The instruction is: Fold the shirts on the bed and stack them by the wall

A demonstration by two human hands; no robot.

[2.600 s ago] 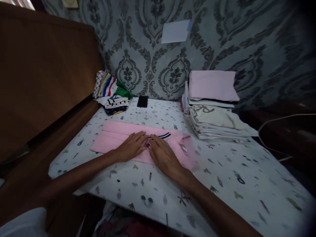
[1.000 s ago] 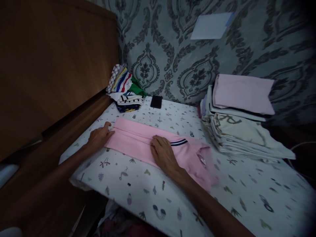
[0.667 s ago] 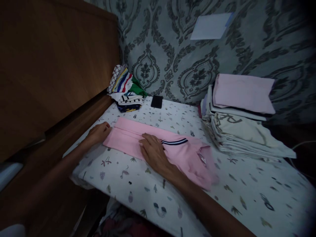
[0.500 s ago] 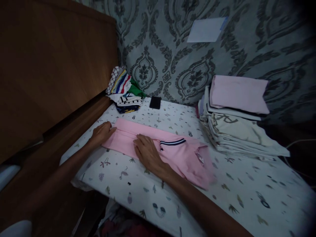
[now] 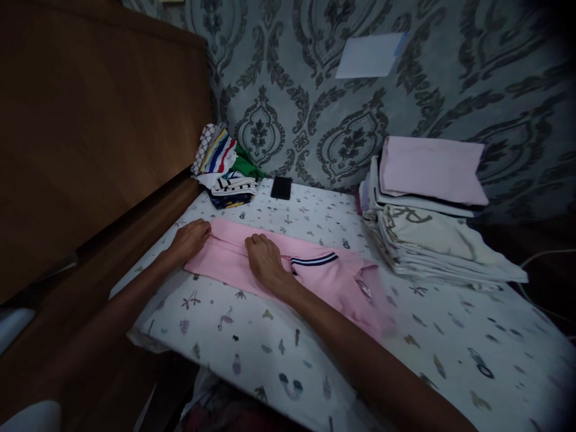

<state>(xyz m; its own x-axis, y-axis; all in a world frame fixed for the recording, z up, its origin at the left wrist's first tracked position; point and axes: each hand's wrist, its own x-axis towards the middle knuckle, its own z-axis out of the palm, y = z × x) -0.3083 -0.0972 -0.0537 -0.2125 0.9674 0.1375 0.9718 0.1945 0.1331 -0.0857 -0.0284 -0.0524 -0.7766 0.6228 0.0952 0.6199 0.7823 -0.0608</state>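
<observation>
A pink shirt [image 5: 321, 285] with navy-and-white striped trim lies lengthwise on the patterned white sheet [image 5: 288, 354], its sides folded inward along a middle seam. At the shirt's left end, my left hand [image 5: 191, 239] pinches the hem edge, fingers closed. My right hand [image 5: 266, 259] rests over the middle of the shirt with its fingers curled onto the folded edge, just left of the striped trim. The collar end spreads loosely to the right, with a small label showing inside it.
Folded clothes [image 5: 234, 183] are piled at the back left beside a black wallet-like item [image 5: 281, 188]. Taller stacks of folded garments [image 5: 432, 174] stand at the right. A wooden panel [image 5: 103, 120] borders the left side; patterned wallpaper [image 5: 297, 114] covers the back wall.
My right hand's fingers have curled in from lying flatter on the shirt. My left hand stays at the hem, its grip slightly shifted. The shirt is almost unmoved.
</observation>
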